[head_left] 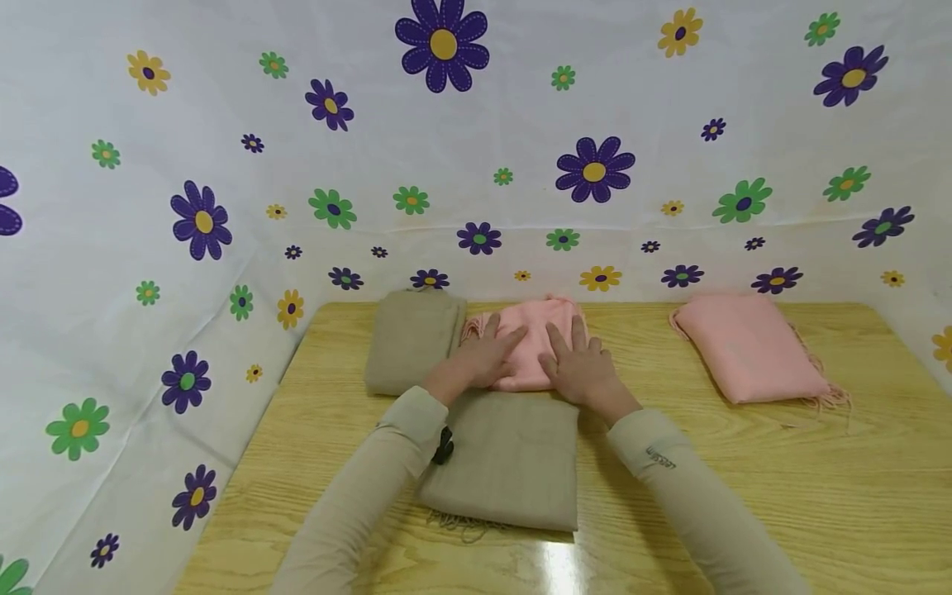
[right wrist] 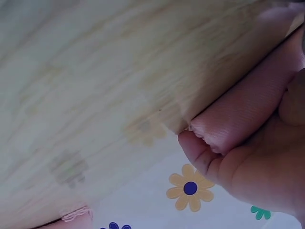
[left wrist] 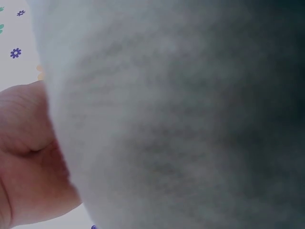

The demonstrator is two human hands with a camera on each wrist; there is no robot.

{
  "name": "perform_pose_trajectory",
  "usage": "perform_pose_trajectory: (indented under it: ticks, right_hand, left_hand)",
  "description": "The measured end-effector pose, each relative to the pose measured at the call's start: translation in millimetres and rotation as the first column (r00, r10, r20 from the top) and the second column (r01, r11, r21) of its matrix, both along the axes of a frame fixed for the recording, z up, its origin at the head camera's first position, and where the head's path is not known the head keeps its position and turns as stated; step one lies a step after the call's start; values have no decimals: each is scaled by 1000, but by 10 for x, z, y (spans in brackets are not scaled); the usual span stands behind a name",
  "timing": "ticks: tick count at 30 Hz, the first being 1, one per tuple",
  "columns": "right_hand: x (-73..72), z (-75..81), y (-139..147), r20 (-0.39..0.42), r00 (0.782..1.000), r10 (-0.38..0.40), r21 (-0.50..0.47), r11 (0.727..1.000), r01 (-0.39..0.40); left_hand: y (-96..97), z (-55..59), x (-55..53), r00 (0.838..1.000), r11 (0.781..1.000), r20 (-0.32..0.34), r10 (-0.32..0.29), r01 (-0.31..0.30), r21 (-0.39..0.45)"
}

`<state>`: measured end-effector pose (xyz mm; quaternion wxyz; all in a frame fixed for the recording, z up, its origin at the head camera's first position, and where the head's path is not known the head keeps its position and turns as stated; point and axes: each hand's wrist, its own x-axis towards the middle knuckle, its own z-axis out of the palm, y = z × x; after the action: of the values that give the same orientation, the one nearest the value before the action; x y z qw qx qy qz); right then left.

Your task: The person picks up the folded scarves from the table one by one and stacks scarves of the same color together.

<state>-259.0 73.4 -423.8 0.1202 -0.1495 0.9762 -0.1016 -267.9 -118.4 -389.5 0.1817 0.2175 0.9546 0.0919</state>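
A folded pink scarf (head_left: 537,337) with fringe on its left side lies at the back of the table. My left hand (head_left: 479,357) rests on its left part with the fingers spread. On the right part lies my right hand (head_left: 587,372), its fingers extended too. In the right wrist view, the right hand (right wrist: 257,167) is against the edge of the pink scarf (right wrist: 248,109). A blurred sleeve (left wrist: 157,119) covers most of the left wrist view; only part of the left hand (left wrist: 28,157) shows there, its fingers out of sight.
Left of the pink scarf sits a folded beige scarf (head_left: 412,343). Another folded beige scarf (head_left: 513,463) with fringe lies in front, between the forearms. A second folded pink scarf (head_left: 751,347) is at the right. A flowered white cloth (head_left: 491,124) hangs behind the wooden table (head_left: 855,512).
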Motion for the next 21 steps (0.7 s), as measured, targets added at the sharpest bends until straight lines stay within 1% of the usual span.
perform_pose_trajectory:
  ticks: [4,9,13,19,21]
  right_hand:
    - [37,34,-34,7,1000,-21,31,999,20]
    - [77,78,-80,8,999,-37,45,998,36]
    - [82,65,-100,6,999,-38,66,997,38]
    - [61,31,-97,0,999,-37,72,997,36]
    - [42,18,-66,-13,999,-42,52,998,43]
  left_hand:
    - [6,1,14,1000,1000,16,13,-14,1]
    - [15,-5,26,999,999,34,38,-37,-20]
    - [17,-11,32,997,998,45,58,-57,-31]
    - [14,-17,35,998,997,34,58,-56,-44]
    - [15,-6,37,998,998,30,47,-45,-46]
